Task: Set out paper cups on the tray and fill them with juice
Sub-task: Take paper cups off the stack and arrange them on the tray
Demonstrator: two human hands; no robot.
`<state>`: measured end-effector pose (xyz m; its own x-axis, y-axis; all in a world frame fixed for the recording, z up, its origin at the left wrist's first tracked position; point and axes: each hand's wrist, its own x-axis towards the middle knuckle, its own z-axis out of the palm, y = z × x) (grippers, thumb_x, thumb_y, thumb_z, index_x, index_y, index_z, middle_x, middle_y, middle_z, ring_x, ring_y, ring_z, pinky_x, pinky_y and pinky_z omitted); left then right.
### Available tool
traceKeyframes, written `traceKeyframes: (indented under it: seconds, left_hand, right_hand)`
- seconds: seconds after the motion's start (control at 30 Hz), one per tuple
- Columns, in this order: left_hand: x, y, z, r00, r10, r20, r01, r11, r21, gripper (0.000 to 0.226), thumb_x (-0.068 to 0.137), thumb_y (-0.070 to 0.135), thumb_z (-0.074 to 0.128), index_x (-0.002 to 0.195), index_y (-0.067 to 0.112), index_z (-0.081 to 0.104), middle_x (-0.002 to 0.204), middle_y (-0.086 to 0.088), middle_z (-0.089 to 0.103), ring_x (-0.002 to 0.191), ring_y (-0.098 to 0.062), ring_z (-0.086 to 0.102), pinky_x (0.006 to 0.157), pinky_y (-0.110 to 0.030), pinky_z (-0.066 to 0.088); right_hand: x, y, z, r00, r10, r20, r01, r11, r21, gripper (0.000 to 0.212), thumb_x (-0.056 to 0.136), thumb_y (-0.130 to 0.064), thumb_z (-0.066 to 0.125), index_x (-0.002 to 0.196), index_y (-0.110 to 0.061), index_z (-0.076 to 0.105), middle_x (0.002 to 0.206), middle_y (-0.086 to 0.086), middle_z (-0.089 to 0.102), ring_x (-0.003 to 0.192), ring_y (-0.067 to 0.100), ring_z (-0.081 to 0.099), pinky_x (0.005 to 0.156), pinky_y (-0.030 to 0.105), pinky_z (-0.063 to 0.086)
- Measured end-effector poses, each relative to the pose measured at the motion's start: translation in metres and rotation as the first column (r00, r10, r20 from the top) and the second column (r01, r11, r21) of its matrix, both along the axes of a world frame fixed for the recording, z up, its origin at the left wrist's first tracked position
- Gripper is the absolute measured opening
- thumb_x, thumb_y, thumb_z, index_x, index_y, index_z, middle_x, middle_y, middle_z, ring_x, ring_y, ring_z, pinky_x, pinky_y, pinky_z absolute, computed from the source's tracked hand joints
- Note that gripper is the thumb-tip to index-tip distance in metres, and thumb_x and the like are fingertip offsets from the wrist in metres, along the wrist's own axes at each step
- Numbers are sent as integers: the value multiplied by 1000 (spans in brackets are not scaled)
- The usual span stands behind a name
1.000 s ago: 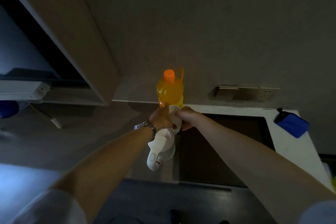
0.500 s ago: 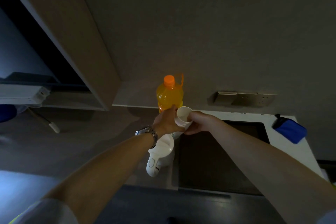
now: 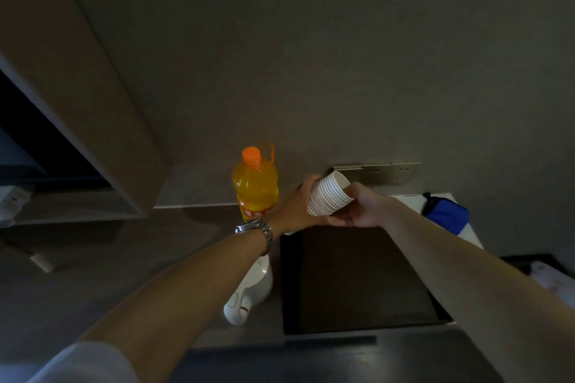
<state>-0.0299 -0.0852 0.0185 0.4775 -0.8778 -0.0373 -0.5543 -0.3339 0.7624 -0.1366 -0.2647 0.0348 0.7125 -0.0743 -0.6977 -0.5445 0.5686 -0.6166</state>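
Countertop (image 3: 124,258), grey and smooth, carries a dark rectangular tray (image 3: 357,283) with bare flat room inside its raised rim. I see both hands above its far edge: the right hand (image 3: 357,211) and the left hand (image 3: 298,208) grip a tilted stack of white ribbed paper cups (image 3: 328,196). An orange plastic juice bottle (image 3: 255,186) stands upright just left.

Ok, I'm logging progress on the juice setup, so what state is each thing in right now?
Stack of paper cups: nested, tilted, held up over the tray's far edge.
Left hand: grips the stack's lower end.
Right hand: holds the stack near its rim.
Juice bottle: upright, cap on, nearly full.
Tray: no cups on it yet.
Kettle: standing left of the tray.
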Motion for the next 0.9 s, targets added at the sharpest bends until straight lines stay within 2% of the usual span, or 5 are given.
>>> traceKeyframes:
  seconds: [0.17,0.43,0.63,0.77,0.9]
  left_hand:
    - [-13,-22,-2,996,-38,87,39,999,-16,106,69,60,84,151,46,20,150,11,44,136,-10,46,108,-42,47]
    - [-22,-53,-13,982,42,182,-52,998,47,104,68,72,76,151,42,21,146,9,48,133,-12,47,105,-44,48]
    - [-31,-57,-15,966,152,209,-184,972,145,98,69,75,71,148,43,22,142,8,51,125,-14,51,96,-38,52]
    - [-44,-49,-16,950,279,138,-300,938,173,97,71,71,74,149,42,24,131,9,58,107,-9,58,80,-22,51]
    - [-55,-33,-19,928,360,96,-373,902,218,94,68,75,72,144,46,24,118,12,60,98,-8,61,77,-29,57]
  right_hand:
    - [-14,-19,-10,989,148,22,-147,988,-47,51,98,-37,52,140,-8,46,134,32,54,116,51,61,98,50,53]
    - [-13,-47,-16,962,270,-48,-274,947,-167,52,102,-49,43,136,-9,47,122,27,64,105,43,69,75,42,61]
    - [-2,-60,-15,950,283,133,-61,583,-810,14,101,-33,53,109,-26,61,109,-6,62,104,16,61,80,31,51]
    - [-1,-57,-9,815,543,203,-45,408,-912,13,97,-30,61,97,-24,72,95,-12,69,90,0,61,76,24,47]
    - [6,-42,-8,739,661,129,-127,324,-937,23,99,-32,58,93,-19,76,88,-7,72,83,3,63,73,31,49]
